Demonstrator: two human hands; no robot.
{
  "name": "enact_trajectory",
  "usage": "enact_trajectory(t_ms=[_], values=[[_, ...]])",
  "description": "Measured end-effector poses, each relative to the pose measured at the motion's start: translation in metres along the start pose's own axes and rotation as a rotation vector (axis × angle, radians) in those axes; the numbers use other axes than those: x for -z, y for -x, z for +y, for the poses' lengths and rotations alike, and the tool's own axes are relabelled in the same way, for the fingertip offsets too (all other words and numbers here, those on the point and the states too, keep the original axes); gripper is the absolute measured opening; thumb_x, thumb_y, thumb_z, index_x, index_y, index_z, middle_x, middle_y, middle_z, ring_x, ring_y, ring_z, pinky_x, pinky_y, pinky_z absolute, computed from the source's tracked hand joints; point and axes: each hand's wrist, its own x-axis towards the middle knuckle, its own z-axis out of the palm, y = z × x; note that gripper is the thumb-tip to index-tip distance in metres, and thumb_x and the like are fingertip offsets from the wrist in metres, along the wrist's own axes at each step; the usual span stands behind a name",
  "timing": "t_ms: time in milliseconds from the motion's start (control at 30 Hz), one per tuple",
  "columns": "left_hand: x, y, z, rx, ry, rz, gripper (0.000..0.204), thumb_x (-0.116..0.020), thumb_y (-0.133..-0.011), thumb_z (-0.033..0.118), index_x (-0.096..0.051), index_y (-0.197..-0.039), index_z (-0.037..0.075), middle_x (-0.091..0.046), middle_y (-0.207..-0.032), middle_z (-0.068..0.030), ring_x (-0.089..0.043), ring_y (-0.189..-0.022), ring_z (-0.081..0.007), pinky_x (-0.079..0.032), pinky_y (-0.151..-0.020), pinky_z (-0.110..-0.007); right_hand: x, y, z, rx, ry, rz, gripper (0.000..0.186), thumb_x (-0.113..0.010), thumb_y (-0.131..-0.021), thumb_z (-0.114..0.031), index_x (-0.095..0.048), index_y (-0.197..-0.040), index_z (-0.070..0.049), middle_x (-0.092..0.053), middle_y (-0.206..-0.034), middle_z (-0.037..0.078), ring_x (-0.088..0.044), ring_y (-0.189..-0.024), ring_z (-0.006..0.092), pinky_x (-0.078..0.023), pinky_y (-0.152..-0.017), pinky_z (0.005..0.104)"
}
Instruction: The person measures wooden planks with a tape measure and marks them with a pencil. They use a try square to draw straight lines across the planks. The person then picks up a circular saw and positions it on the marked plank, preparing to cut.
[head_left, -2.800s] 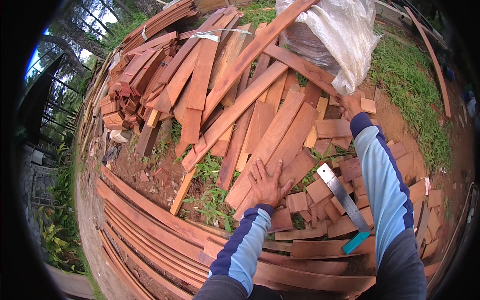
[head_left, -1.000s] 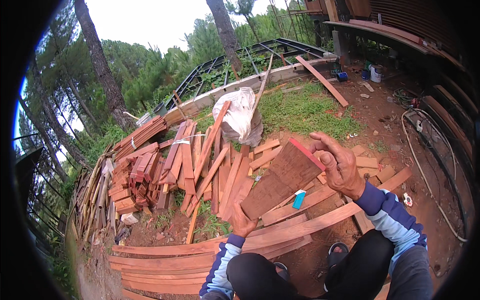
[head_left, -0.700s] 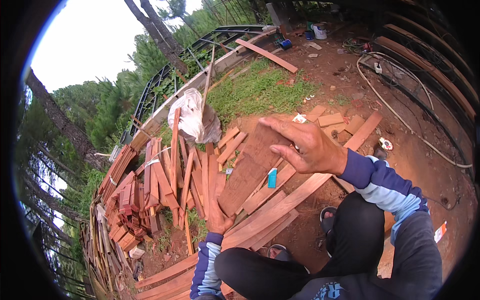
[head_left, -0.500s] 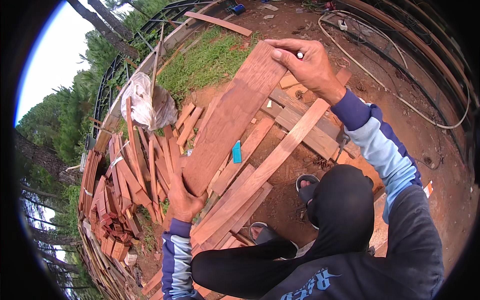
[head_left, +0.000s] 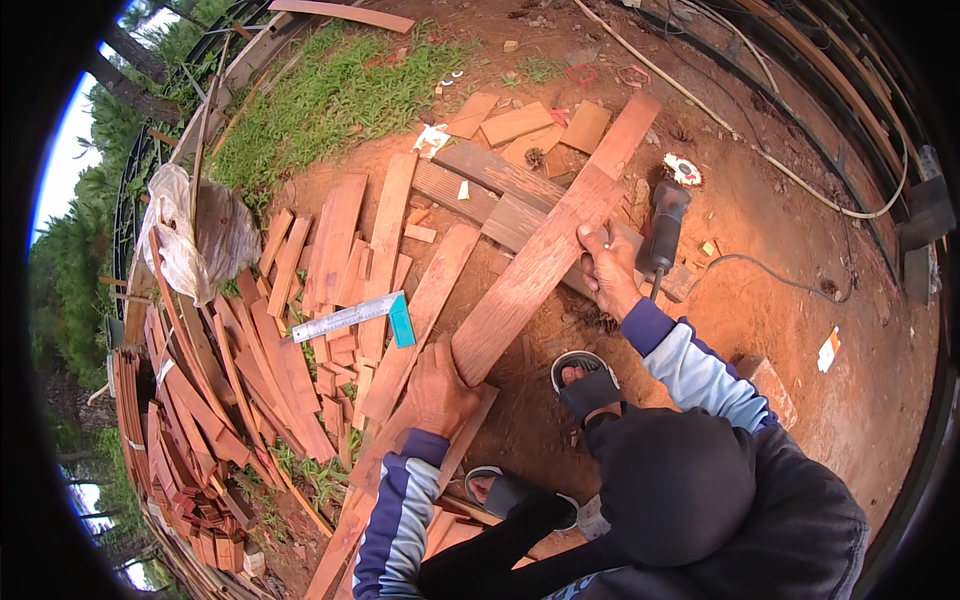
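A short, wide reddish-brown board (head_left: 530,280) lies along a longer plank (head_left: 628,135), which runs from the lower left to the upper right. My left hand (head_left: 440,392) is closed around the board's near end. Farther up, my right hand (head_left: 610,270) grips its right edge, thumb on top; a small white-tipped thing shows between those fingers, its kind unclear. Left of the board, a try square with a turquoise stock (head_left: 402,320) and a steel blade rests across loose planks. A dark corded power tool (head_left: 665,225) lies just beyond my right hand.
Loose planks and offcuts (head_left: 335,240) cover the ground at left, beside stacked strips (head_left: 190,430) and a whitish plastic sack (head_left: 195,235). Weathered boards (head_left: 515,220) lie under the long plank. The tool's cord (head_left: 760,260) and a pale hose (head_left: 740,135) cross the dirt at right.
The short board has come down from its raised position onto the long plank. My right hand has shifted from its far end to its right edge. The view has swung, revealing the power tool.
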Motion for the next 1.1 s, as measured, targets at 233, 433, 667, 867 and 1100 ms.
enact_trajectory(t_ms=[233,433,667,867,1100], values=[[-0.068,-0.006,0.048,0.058,0.003,-0.030,0.088,-0.082,-0.060,0.022,-0.041,-0.134,0.000,-0.054,-0.108,-0.0159,-0.055,-0.102,-0.0337,-0.045,-0.086,-0.043,0.018,0.003,0.039,-0.220,0.071,0.053,0.025,-0.064,-0.095,-0.027,-0.052,-0.090,-0.005,-0.051,-0.069,0.000,-0.035,-0.042,0.0054,-0.026,-0.032,0.0211],[-0.090,0.017,0.041,0.090,0.075,-0.043,0.084,-0.080,-0.065,0.025,-0.041,-0.133,-0.003,-0.054,-0.108,-0.0166,-0.054,-0.102,-0.0329,-0.043,-0.086,-0.042,0.061,-0.050,-0.019,-0.007,0.098,0.171,0.028,-0.062,-0.096,-0.031,-0.049,-0.081,-0.012,-0.044,-0.058,-0.006,-0.030,-0.038,0.0023,-0.024,-0.031,0.0192],[-0.116,0.036,0.019,0.062,0.079,0.037,0.075,-0.081,-0.063,0.027,-0.047,-0.123,0.000,-0.053,-0.104,-0.0156,-0.054,-0.099,-0.0328,-0.042,-0.086,-0.041,0.062,-0.066,-0.035,0.022,0.171,0.291,0.026,-0.067,-0.093,-0.027,-0.048,-0.079,-0.014,-0.042,-0.058,-0.007,-0.032,-0.041,0.0022,-0.024,-0.033,0.0196],[-0.114,0.033,0.006,0.141,0.082,-0.038,0.079,-0.085,-0.057,0.031,-0.048,-0.121,0.002,-0.054,-0.104,-0.0150,-0.055,-0.098,-0.0338,-0.045,-0.084,-0.042,0.064,-0.085,-0.013,0.070,0.221,0.267,0.024,-0.060,-0.096,-0.020,-0.057,-0.088,0.002,-0.045,-0.057,-0.002,-0.036,-0.040,0.0067,-0.027,-0.034,0.0247],[-0.116,0.035,-0.007,0.171,0.059,-0.064,0.082,-0.085,-0.058,0.035,-0.049,-0.125,0.004,-0.057,-0.110,-0.0156,-0.056,-0.104,-0.0352,-0.047,-0.086,-0.044,0.047,-0.074,-0.009,-0.007,0.377,0.248,0.020,-0.055,-0.095,-0.020,-0.054,-0.087,-0.002,-0.041,-0.053,-0.003,-0.034,-0.037,0.0060,-0.026,-0.033,0.0243]])
